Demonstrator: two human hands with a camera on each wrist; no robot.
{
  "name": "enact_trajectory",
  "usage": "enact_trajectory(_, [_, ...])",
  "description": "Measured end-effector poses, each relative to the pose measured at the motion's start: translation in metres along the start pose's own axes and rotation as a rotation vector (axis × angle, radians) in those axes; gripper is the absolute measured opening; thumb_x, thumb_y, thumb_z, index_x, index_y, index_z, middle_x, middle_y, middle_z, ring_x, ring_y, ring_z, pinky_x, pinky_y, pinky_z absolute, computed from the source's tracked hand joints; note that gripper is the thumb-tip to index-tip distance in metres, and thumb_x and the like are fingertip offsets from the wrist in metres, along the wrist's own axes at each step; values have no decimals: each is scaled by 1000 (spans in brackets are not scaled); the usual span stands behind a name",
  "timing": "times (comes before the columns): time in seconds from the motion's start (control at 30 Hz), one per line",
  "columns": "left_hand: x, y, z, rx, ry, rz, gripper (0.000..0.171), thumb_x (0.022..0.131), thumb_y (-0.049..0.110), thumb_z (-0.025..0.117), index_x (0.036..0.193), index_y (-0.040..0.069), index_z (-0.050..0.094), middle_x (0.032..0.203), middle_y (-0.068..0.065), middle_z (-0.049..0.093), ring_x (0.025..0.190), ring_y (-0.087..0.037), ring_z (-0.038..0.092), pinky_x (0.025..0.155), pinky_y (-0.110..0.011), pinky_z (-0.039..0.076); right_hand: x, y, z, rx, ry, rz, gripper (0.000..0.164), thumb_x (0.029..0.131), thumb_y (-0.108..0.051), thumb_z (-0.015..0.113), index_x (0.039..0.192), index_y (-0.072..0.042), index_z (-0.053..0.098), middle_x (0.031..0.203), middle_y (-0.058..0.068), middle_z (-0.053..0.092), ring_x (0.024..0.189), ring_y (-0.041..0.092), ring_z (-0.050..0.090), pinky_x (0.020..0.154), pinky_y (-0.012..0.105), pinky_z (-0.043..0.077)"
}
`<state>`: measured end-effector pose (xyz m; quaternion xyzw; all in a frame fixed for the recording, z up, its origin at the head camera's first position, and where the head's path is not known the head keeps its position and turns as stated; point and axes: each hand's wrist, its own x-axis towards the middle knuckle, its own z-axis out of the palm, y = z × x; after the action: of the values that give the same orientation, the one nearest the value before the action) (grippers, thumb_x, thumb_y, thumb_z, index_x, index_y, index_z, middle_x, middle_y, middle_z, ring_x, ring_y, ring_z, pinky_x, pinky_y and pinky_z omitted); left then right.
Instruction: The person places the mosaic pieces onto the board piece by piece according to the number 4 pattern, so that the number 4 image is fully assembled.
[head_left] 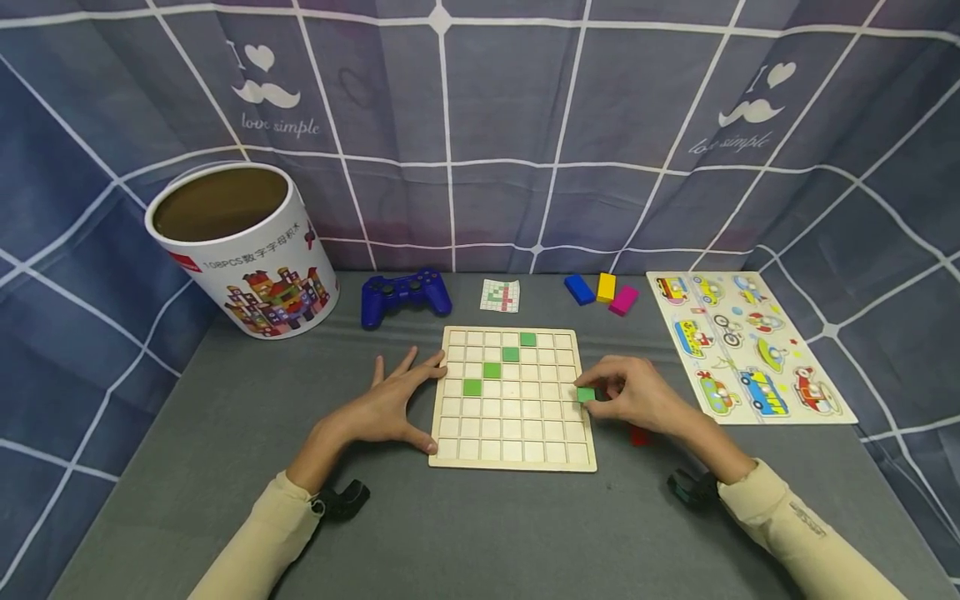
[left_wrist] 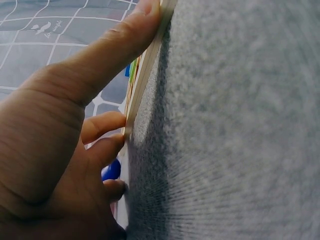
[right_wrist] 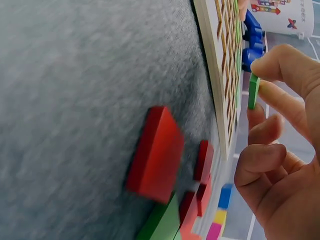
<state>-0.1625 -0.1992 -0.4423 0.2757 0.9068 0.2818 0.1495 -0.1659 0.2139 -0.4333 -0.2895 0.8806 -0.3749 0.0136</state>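
From here I see a flat board [head_left: 512,410] of pale wood, gridded into small square cells, on a grainy grey table [head_left: 525,533]; smooth, flat-sided red pieces [right_wrist: 157,152] lie beside it. The right hand [head_left: 636,396] pinches a green tile [head_left: 586,395] — held at the tips of thumb and fingers, away from the palm — at the board's right edge, though I can't tell whether the two touch. The left hand [head_left: 390,404] is spread, thumb and fingertips against the board's left edge. The tile is thin, straight-sided and plain green, like four squares [head_left: 491,370] set diagonally in the cells.
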Motion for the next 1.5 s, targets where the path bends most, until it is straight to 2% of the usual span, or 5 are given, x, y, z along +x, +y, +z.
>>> enact_trajectory(0.2, [1, 1, 0, -2, -3, 4, 115, 58, 56, 92, 154, 19, 39, 167, 2, 12, 151, -35, -5, 105, -72, -17, 14, -8, 10, 47, -28, -10, 26, 75, -8, 85, 99, -17, 79, 78, 1, 61, 56, 9, 47, 52, 23, 38])
enact_trajectory(0.4, [1, 1, 0, -2, -1, 0, 116, 57, 56, 92, 154, 20, 39, 167, 2, 12, 151, -35, -5, 105, -72, -17, 30, -22, 27, 66, -70, -60, 25, 74, -9, 84, 97, -17, 80, 82, -5, 66, 63, 17, 53, 56, 26, 42])
enact_trajectory(0.63, [0, 1, 0, -6, -3, -1, 115, 58, 54, 93, 153, 19, 39, 167, 2, 12, 151, -35, -5, 105, -71, -18, 45, -34, 47, 63, -107, -105, 22, 73, -10, 81, 94, -19, 80, 74, 0, 61, 61, 16, 52, 58, 25, 42])
enact_trajectory(0.83, [1, 0, 1, -3, -1, 1, 115, 58, 55, 92, 153, 19, 40, 167, 2, 12, 151, -36, -5, 105, -72, -17, 57, -44, 61, 86, -134, -132, 21, 74, -9, 81, 93, -16, 79, 75, 1, 61, 64, 17, 54, 59, 24, 45])
enact_trajectory(1.5, [0, -1, 0, -5, -2, 18, 115, 59, 57, 91, 154, 19, 39, 167, 1, 13, 151, -38, -4, 104, -74, -17, 89, -65, 94, -4, -199, -197, 22, 77, -14, 82, 98, -15, 79, 87, -6, 66, 73, 13, 60, 63, 25, 48])
